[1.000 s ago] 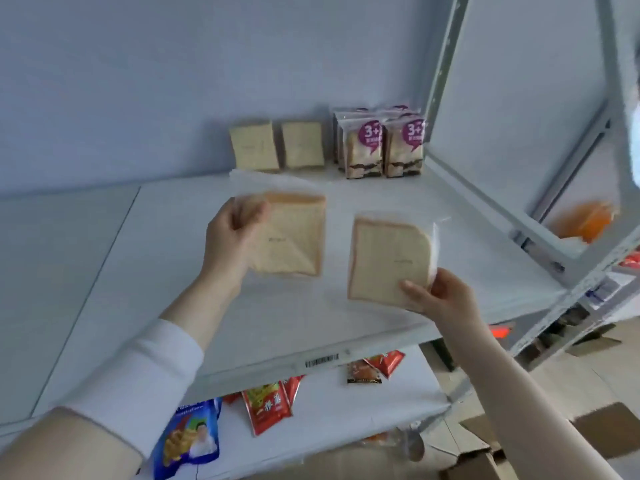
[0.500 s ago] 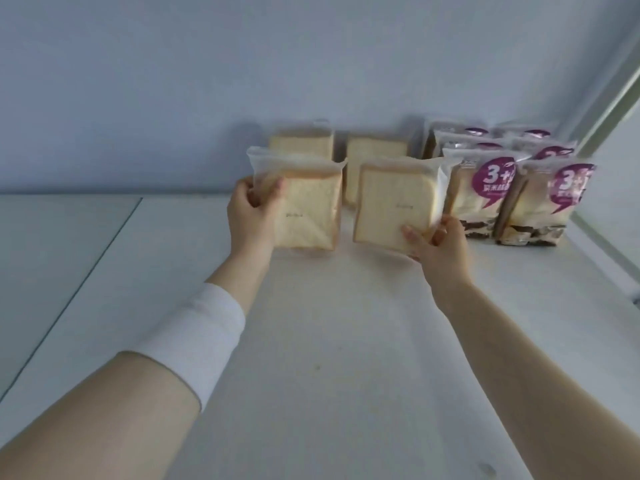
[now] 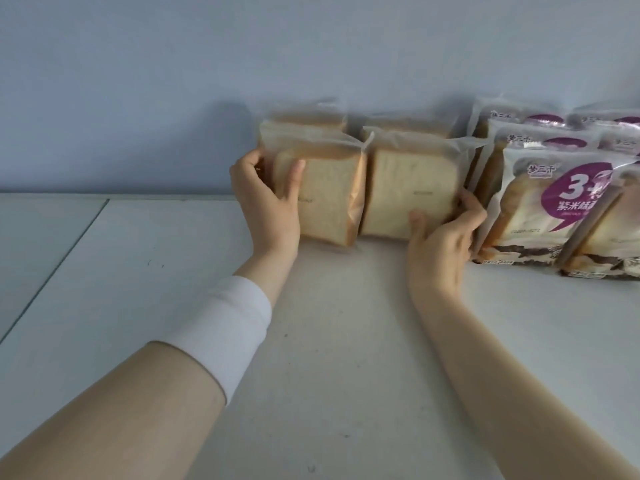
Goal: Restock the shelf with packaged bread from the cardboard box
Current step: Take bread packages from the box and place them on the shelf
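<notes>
- The left hand (image 3: 266, 206) grips the left pack (image 3: 329, 202), thumb on its front and fingers round its left edge.
- The right hand (image 3: 443, 244) grips the right pack (image 3: 408, 192) at its lower right corner.
- Both hold pale sliced bread in frosty clear wrap. They stand upright and touching, far back on the shelf (image 3: 329, 358).
- Two back packs (image 3: 304, 116) stand behind them, and purple packs (image 3: 554, 202) are just to the right.
- The shelf is white, and the wall (image 3: 242, 64) is pale blue.

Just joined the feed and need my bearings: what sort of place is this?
Probably a shop or stockroom shelf. A white shelf board runs along a plain wall, identical purple-labelled bread packs stand in rows, and the left hand and right hand hold two clear-wrapped bread packs beside them.
</notes>
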`<state>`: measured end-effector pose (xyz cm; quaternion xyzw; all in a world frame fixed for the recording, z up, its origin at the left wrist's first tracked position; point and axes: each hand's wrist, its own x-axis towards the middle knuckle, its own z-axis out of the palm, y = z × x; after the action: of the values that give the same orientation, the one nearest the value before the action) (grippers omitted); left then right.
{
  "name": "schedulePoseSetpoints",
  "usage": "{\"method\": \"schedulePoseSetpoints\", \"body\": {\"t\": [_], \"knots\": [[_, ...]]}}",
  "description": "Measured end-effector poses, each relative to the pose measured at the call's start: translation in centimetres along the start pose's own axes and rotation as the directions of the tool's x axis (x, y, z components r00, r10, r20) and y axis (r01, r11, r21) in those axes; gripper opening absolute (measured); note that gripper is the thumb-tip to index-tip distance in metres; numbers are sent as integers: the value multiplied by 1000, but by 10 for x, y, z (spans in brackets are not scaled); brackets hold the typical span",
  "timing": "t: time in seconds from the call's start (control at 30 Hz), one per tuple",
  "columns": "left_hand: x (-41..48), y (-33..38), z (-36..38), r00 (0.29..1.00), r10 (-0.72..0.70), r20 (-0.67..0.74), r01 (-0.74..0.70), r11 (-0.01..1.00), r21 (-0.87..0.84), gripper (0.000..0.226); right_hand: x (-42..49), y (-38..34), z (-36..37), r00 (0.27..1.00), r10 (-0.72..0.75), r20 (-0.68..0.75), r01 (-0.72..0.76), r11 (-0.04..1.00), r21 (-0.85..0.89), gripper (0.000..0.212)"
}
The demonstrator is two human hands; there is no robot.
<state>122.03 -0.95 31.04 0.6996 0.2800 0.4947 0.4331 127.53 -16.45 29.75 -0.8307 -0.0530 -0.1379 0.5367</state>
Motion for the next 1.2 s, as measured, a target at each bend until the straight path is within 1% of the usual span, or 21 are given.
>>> {"method": "schedulePoseSetpoints", "body": {"t": [0.07,0.2,0.27,0.33,0.37,0.4,0.43,0.47,0.5,0.53,0.57,0.63,0.73,0.87,0.93,1.03,1.07,1.13,1.2], "knots": [[-1,1,1,1000,6,10,-7,1000,15,44,-1,-1,4,1000,17,-12,-17,998,-63,58],[-10,8,-6,999,41,28,-43,997,68,52,-10,-4,7,1000,1,17,3,973,-233,72],[-18,15,-16,997,69,44,-75,986,149,58,-21,-7,2,999,-35,33,42,963,-264,78],[-29,22,-30,982,164,88,-182,948,262,57,-36,-10,-9,991,-116,58,129,945,-300,81],[-36,26,-38,963,226,144,-263,907,330,55,-44,-12,-16,984,-157,88,178,927,-331,81],[-43,31,-46,930,281,236,-356,848,393,54,-52,-13,-25,974,-186,132,223,900,-375,80],[-50,35,-55,876,320,361,-462,773,434,52,-60,-13,-36,961,-203,186,266,864,-428,77],[-57,39,-63,798,338,500,-571,690,444,50,-68,-13,-48,947,-213,240,308,818,-486,74],[-64,44,-70,704,331,628,-667,611,426,49,-77,-13,-61,933,-216,287,344,768,-541,70],[-73,49,-77,615,307,726,-737,551,391,47,-88,-12,-75,922,-207,326,370,719,-589,66],[-84,55,-83,543,276,793,-783,508,359,44,-99,-12,-90,917,-185,355,381,673,-634,63],[-108,70,-94,436,222,872,-847,430,314,41,-126,-9,-122,916,-113,384,371,602,-707,57],[-151,100,-110,307,162,938,-912,331,242,37,-166,-9,-175,929,17,371,313,499,-808,50],[-218,159,-115,194,95,976,-941,299,158,36,-207,-2,-264,933,199,299,200,406,-892,45],[-263,191,-113,117,113,987,-954,288,80,35,-228,7,-314,933,265,243,135,369,-920,45],[-338,232,-107,-20,193,981,-964,257,-71,33,-263,26,-392,929,335,158,43,325,-945,43],[-366,243,-105,-63,218,974,-958,262,-121,33,-277,35,-417,927,354,125,9,311,-950,42],[-428,260,-100,-126,245,961,-934,298,-198,34,-306,60,-468,914,403,53,-69,284,-956,40],[-494,267,-99,-194,224,955,-909,326,-261,35,-342,92,-516,887,462,-6,-146,270,-952,40]]}}
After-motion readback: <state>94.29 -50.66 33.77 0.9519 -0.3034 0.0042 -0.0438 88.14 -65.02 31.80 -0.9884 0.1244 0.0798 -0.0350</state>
